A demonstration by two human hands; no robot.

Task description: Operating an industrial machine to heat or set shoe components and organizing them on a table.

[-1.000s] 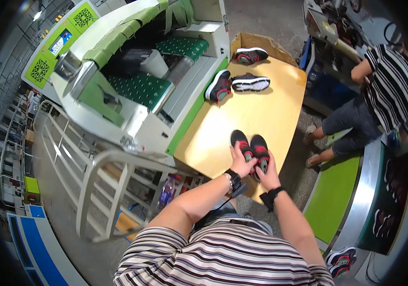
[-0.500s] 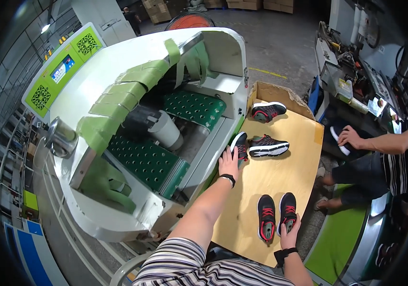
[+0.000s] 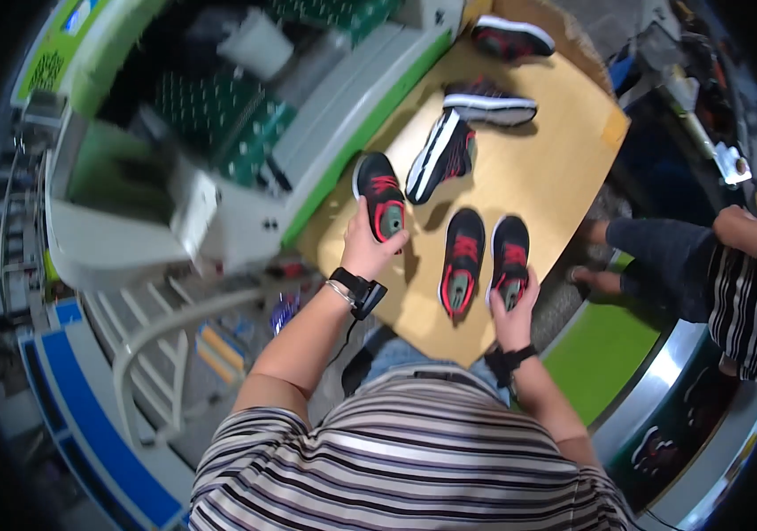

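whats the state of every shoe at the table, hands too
left hand: closed around a shoe's heel
left-hand shoe: held, opening up
right hand: closed on a shoe's heel
right-hand shoe: upright, held
middle shoe: upright, untouched
nearest tipped shoe: on its side
second tipped shoe: on its side
farthest shoe: on its side

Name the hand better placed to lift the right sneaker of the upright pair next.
Probably the right hand: it grips that black-and-red sneaker by the heel, while the left hand holds another sneaker.

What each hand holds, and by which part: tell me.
The left hand holds a black-and-red shoe by its heel end; the right hand grips a second shoe, also at the heel end.
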